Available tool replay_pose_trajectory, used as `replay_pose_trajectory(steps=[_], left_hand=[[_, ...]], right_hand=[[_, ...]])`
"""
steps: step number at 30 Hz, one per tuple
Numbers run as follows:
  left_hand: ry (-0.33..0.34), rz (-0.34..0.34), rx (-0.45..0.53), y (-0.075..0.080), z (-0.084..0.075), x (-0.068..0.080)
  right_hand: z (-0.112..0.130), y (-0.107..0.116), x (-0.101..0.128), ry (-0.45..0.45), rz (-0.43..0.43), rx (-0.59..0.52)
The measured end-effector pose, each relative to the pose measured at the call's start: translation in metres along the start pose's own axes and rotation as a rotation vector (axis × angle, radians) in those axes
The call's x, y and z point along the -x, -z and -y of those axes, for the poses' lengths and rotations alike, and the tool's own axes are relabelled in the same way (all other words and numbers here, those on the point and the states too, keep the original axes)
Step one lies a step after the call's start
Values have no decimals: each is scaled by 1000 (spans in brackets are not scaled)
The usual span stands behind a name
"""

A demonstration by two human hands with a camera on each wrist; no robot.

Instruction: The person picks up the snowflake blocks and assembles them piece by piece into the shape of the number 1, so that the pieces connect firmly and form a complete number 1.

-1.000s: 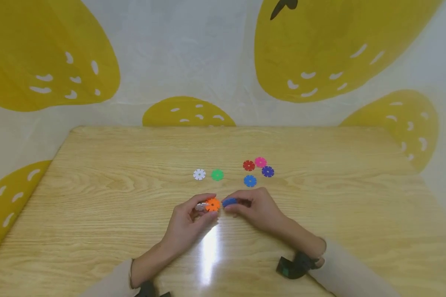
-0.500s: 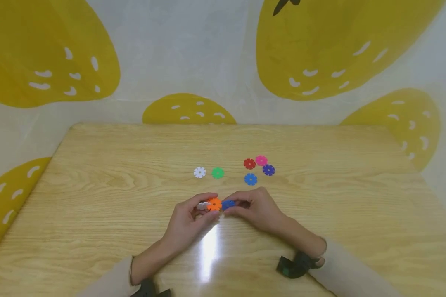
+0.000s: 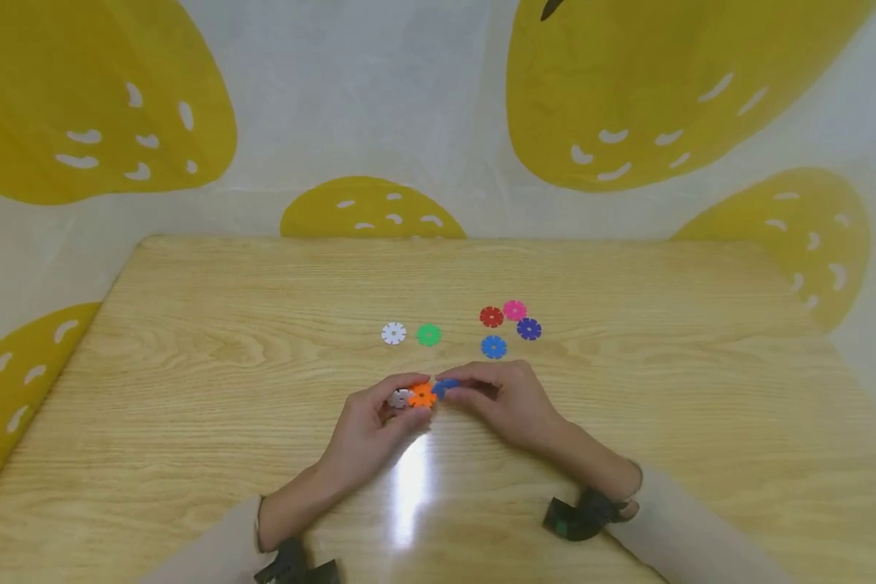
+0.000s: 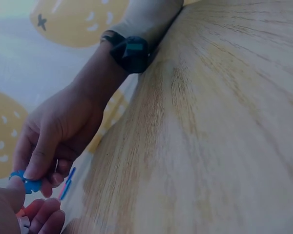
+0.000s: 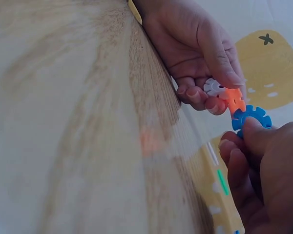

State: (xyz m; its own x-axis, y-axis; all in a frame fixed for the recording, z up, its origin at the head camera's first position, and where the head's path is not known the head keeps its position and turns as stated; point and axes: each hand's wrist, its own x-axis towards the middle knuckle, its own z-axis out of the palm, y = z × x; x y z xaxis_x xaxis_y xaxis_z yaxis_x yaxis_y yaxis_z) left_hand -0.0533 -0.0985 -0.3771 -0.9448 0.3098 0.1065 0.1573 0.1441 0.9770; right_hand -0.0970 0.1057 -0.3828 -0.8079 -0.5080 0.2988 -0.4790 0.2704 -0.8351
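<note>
My left hand [image 3: 368,434] pinches an orange notched plastic disc [image 3: 422,396] between thumb and fingers. A white notched disc [image 3: 400,398] joins its left side, partly hidden within the hand. From the right, my right hand [image 3: 518,405] pinches a blue notched disc [image 3: 444,388] between thumb and forefinger. In the right wrist view, the blue disc [image 5: 258,116] meets the edge of the orange disc [image 5: 236,101] at an angle; whether their slots are fully engaged I cannot tell. Fingertips cover much of the blue disc [image 4: 33,185] in the left wrist view.
Beyond the hands, a white disc [image 3: 393,333] and a green disc [image 3: 428,334] lie flat on the wooden table [image 3: 226,389]. To their right are red [image 3: 491,316], pink [image 3: 514,310], purple [image 3: 529,328] and blue [image 3: 493,347] discs. A patterned cloth [image 3: 372,105] hangs behind.
The blue disc in my right hand has moved left, from just apart to contact with the orange one, and has tilted. My left hand keeps its grip. The head view has dipped slightly.
</note>
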Motion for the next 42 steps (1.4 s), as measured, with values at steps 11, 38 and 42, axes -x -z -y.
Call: replay_pose_trajectory(steps=[11,38,42], left_hand=[[123,17,144,2,-1,-1],[223,8,148,4,-4,-4],[235,13,165,4,-2,-4]], right_hand=[[-12,-8,5,98,-23,49],[22,-8,-1,175,-9,-7],[5,-14,3,147,1,-7]])
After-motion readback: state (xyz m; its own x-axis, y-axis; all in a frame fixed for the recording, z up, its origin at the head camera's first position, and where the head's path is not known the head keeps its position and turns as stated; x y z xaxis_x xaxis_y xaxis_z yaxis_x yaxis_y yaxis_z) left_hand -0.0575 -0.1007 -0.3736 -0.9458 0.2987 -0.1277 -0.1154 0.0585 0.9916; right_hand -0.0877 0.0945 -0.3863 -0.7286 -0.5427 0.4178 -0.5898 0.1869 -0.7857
